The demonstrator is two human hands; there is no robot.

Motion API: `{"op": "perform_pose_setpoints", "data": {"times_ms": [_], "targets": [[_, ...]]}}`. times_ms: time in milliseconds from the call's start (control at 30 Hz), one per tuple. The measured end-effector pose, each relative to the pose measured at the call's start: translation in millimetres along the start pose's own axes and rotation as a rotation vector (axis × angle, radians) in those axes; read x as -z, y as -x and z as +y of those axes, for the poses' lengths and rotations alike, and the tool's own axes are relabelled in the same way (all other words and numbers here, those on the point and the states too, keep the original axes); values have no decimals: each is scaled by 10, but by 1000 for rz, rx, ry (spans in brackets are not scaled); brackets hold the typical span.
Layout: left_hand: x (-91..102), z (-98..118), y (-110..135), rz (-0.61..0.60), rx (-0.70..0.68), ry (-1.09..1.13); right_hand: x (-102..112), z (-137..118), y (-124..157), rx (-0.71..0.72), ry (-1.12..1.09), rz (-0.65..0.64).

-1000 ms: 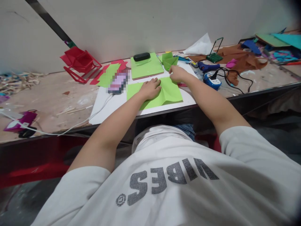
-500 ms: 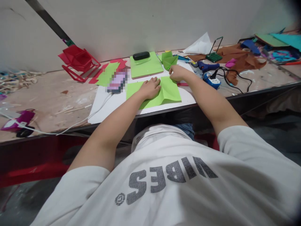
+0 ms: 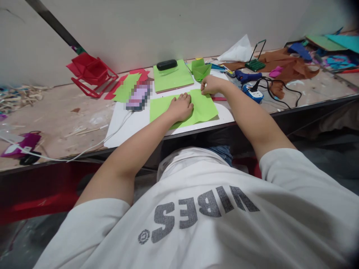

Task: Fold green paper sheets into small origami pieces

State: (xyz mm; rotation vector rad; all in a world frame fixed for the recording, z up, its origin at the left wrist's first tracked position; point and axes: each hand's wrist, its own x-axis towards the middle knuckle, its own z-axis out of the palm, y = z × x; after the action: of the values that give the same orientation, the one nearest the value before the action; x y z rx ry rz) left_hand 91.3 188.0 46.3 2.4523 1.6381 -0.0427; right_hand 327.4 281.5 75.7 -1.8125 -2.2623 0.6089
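Observation:
A bright green sheet (image 3: 161, 106), paper or thin felt, lies on a white board (image 3: 120, 129) in front of me. My left hand (image 3: 181, 107) rests flat on its middle, fingers stretched forward. At the sheet's far edge, right of centre, my right hand (image 3: 209, 85) is closed in a pinch, fingertips on that edge. A small white spot shows between thumb and finger; I cannot tell what it is. Just beyond stands a folded green piece (image 3: 200, 70). A green-covered board (image 3: 174, 80) with a black case (image 3: 166, 65) on it lies behind the sheet.
Left of the sheet are a charging phone (image 3: 138, 98), green and red scraps, and a red miniature rocking chair (image 3: 91, 74). To the right lie a blue glue gun (image 3: 248, 76), a blue power socket (image 3: 254, 93) with black cable, and brown scraps (image 3: 291, 71). A wall closes the back.
The raised crease in the right part of the green sheet has flattened, and its near right corner sits slightly farther right. Both hands have stayed nearly in place.

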Motion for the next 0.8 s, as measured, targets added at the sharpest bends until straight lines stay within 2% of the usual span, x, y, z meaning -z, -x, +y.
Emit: {"op": "perform_pose_setpoints", "data": {"times_ms": [400,633,800], "targets": [[-41,-47,-42,-2,-16,58,23,-49,18,-32,21,-42],[-1,14,-5,-28,6,17,45,-27,36,-33,64,-33],[80,175,147,71,2,-52,131,-56,187,20,79,-53]]}}
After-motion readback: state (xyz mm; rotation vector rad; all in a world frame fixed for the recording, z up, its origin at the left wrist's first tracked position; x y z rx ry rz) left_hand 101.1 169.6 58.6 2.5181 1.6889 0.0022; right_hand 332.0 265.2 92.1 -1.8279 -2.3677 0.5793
